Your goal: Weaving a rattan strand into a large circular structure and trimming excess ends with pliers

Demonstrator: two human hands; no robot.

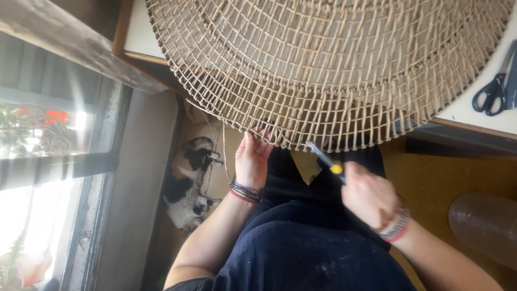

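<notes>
wicker weaving (328, 64), round and open-meshed, overhangs the white table (468, 110) toward the person's lap. left hand (252, 161) pinches its lower rim, fingers closed on the strands. right hand (369, 196), blurred, is fisted around a yellow-handled tool (326, 160) pointing at the rim. black scissors (493, 91) lie on the table; a calico cat (191, 183) sprawls on the floor.

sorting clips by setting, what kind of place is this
Probably a home craft corner: a large woven mat overhangs a table by a window, scissors lie on it, a cat rests on the floor.
</notes>
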